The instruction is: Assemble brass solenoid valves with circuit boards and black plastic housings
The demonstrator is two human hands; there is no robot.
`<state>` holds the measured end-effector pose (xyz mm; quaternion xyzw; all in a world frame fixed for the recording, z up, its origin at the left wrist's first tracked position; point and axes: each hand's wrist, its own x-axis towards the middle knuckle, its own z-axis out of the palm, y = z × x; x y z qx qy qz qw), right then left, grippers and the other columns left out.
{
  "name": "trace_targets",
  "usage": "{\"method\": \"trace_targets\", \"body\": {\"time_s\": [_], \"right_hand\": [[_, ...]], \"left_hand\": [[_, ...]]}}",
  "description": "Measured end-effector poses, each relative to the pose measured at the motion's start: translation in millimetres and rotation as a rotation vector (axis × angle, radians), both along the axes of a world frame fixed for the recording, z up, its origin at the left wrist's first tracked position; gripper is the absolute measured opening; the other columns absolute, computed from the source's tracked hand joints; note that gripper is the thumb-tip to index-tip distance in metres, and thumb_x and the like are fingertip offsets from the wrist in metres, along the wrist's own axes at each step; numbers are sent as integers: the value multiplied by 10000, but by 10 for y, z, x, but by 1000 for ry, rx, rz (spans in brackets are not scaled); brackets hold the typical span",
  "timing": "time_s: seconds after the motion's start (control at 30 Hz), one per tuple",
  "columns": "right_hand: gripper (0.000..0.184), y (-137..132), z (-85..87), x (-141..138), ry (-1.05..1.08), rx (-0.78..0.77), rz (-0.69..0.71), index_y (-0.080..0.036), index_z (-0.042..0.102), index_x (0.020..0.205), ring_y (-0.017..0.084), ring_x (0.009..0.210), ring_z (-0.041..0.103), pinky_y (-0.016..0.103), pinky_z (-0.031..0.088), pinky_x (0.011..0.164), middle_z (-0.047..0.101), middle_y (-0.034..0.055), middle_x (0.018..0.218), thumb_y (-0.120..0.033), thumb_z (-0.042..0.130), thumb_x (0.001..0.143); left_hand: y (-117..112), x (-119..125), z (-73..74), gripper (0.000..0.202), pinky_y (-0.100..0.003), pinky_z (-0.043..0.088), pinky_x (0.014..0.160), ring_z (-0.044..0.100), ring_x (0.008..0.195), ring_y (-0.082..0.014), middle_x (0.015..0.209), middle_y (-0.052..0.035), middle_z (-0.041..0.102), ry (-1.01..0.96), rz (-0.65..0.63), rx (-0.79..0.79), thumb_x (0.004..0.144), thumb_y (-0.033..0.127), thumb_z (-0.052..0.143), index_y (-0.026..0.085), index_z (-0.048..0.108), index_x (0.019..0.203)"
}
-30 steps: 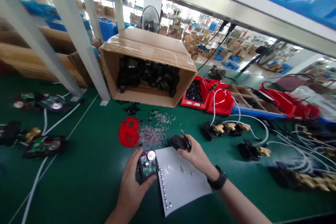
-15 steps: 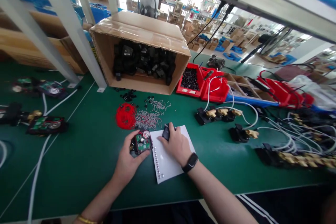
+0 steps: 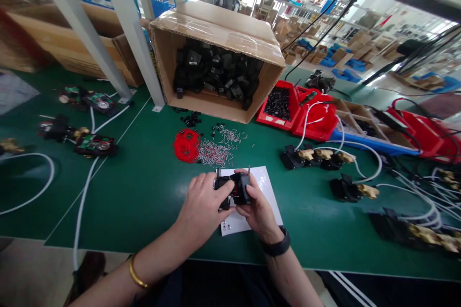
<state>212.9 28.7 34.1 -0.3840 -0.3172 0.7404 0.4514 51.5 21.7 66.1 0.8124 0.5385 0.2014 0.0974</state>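
Over the notepad [image 3: 268,192], my two hands hold two black plastic parts close together. My left hand [image 3: 201,204] is closed around a black device housing [image 3: 224,200], its fingers covering much of it. Closed on a black cover [image 3: 245,188], my right hand [image 3: 262,211] tilts it up beside the housing. A bit of red wire shows between the two parts. I cannot tell whether they touch. The circuit board inside is hidden from this angle. Behind the hands lie a red wire bundle [image 3: 186,146] and a pile of small metal pins [image 3: 215,153].
A cardboard box [image 3: 212,101] of black parts lies on its side at the back. Red bins [image 3: 277,127] stand right of it. Brass valves with black housings [image 3: 306,155] and white tubes sit right; opened circuit-board units [image 3: 95,145] lie left. Metal posts [image 3: 135,33] rise behind.
The housing in my left hand has moved right and turned, hiding its circuit board. My right hand has lifted the black cover off the notepad to it. The view has shifted left.
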Motion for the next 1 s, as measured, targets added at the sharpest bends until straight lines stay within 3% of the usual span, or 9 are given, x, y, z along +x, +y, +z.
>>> {"method": "trace_targets", "body": {"time_s": [0.1,0.2,0.3,0.4,0.57,0.67,0.77,0.87,1.0], "right_hand": [[396,-18,56,-28,-291,298,32,-255,486,1185,134,696,548,250,485,612,567,30,999,-421,525,828],[412,-57,174,-60,-611,541,98,-223,418,1277,218,1118,470,360,376,974,491,69,1232,-365,450,892],[472,-91,235,-104,-816,641,142,-198,326,1349,231,1199,416,396,324,1030,437,100,1313,-325,428,906],[586,-94,161,-131,-818,618,132,-182,264,1386,246,1271,353,424,290,1065,366,118,1394,-333,497,870],[484,-87,-91,-198,-537,259,57,-175,461,1217,241,1016,585,388,477,868,610,107,1113,-366,622,802],[433,-119,-160,-265,-401,179,22,-185,530,1123,201,843,633,308,517,703,644,76,1026,-333,691,749],[449,-155,-169,-312,-350,115,0,-184,535,1110,98,515,559,208,420,432,644,50,933,-323,718,724],[462,-170,-173,-321,-334,103,-4,-181,534,1111,25,376,420,168,264,319,627,46,928,-333,726,719],[474,-169,-181,-300,-362,108,-18,-176,531,1119,9,358,386,160,244,300,620,49,927,-330,728,717]], "left_hand": [[-11,11,-51,489,-420,411,780,502,892,-275,974,-77,536,-30,30,-32,668,322,737,243,550,1113],[-15,-5,-113,727,-423,403,824,505,951,-277,1045,-80,552,-216,65,-82,662,291,736,234,380,1294],[-3,-34,-203,830,-435,391,874,494,1016,-276,1110,-75,539,-373,57,-142,672,232,712,275,268,1372],[19,-77,-347,658,-439,378,932,487,1078,-271,1153,-66,518,-552,29,-224,667,216,708,278,417,1253],[38,-205,-608,659,-394,417,922,530,1077,-245,1211,-95,471,-920,36,-406,647,253,742,229,356,1180],[73,-300,-627,821,-410,401,947,506,1129,-282,1237,-125,474,-1026,-92,-495,589,432,783,220,321,1234],[141,-340,-548,787,-405,410,927,530,1100,-287,1193,-138,539,-1152,-145,-594,699,648,581,194,324,1289],[192,-301,-475,508,-331,456,793,592,901,-214,1014,-78,612,-1151,9,-610,859,529,435,190,420,1237],[201,-217,-472,292,-274,441,753,569,838,-167,920,-28,609,-1090,96,-494,879,415,465,181,563,1022]]}}
